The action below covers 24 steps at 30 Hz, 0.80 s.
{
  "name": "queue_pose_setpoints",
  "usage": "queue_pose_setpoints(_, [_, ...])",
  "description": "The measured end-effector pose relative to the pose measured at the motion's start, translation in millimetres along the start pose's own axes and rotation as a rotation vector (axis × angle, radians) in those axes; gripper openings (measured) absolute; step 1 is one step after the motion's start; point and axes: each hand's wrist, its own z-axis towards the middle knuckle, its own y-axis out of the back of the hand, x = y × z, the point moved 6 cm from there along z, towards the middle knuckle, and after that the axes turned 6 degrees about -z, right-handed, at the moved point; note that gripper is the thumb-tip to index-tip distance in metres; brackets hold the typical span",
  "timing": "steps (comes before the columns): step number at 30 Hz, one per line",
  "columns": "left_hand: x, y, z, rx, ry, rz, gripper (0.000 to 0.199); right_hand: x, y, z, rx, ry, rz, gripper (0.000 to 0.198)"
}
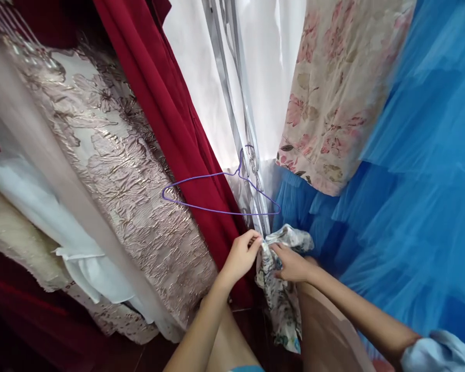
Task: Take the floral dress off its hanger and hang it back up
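Observation:
A floral-print garment [282,305], whitish with grey and blue marks, hangs bunched between my hands low in the middle of the view. My left hand [243,253] pinches its upper edge between thumb and fingers. On the other side my right hand [290,262] grips the same cloth, its fingers partly hidden in the folds. Just above them a purple wire hanger [213,209] hangs bare by its hook on a pale metal stand [236,103].
To the left hang a dark red garment [151,93], a pink brocade garment [132,186] and white cloth [89,268]. A floral pink-beige garment [325,103] and blue layered tulle [414,206] hang at the right. White fabric [194,67] is behind the stand.

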Motion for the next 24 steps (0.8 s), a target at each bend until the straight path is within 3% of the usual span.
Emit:
queue_pose_setpoints(2, [-12.6, -13.6, -2.7, 0.026, -0.022, 0.01, 0.027, 24.9, 3.6, -4.2, 0.107, 0.129, 0.27, 0.056])
queue_pose_setpoints(5, [-19.8, -16.4, -3.4, -0.005, -0.024, -0.029, 0.027, 50.8, 11.9, -9.0, 0.217, 0.11, 0.658, 0.027])
queue_pose_setpoints(7, [-19.9, -11.6, -4.7, -0.032, -0.026, -0.048, 0.028, 60.2, 22.7, -12.0, 0.163, 0.069, 0.783, 0.028])
queue_pose_setpoints(9, [-16.6, -11.5, -11.3, 0.022, -0.001, -0.12, 0.034, 67.7, 34.5, -17.0, 0.117, 0.067, 0.845, 0.031])
queue_pose_setpoints(13, [1.0, -32.9, -50.1, 0.354, 0.202, -0.348, 0.045, 69.4, 69.5, -27.7, -0.051, 0.075, 0.84, 0.035])
queue_pose_setpoints(15, [11.7, -33.7, -72.0, 0.397, 0.258, -0.319, 0.041, 62.9, 92.5, -29.9, -0.192, 0.091, 0.744, 0.035])
queue_pose_setpoints(18, [26.0, -7.6, -90.1, 0.282, 0.258, -0.117, 0.033, 45.5, 122.4, -25.0, -0.389, 0.123, 0.549, 0.033])
queue_pose_setpoints(21, [28.8, 41.1, -91.6, 0.15, 0.218, 0.191, 0.032, 15.5, 140.9, -10.6, -0.581, 0.069, 0.494, 0.035])
queue_pose_setpoints(24, [13.9, 94.9, -81.7, 0.037, 0.137, 0.476, 0.022, -8.4, 143.6, 12.6, -0.613, 0.033, 0.491, 0.038])
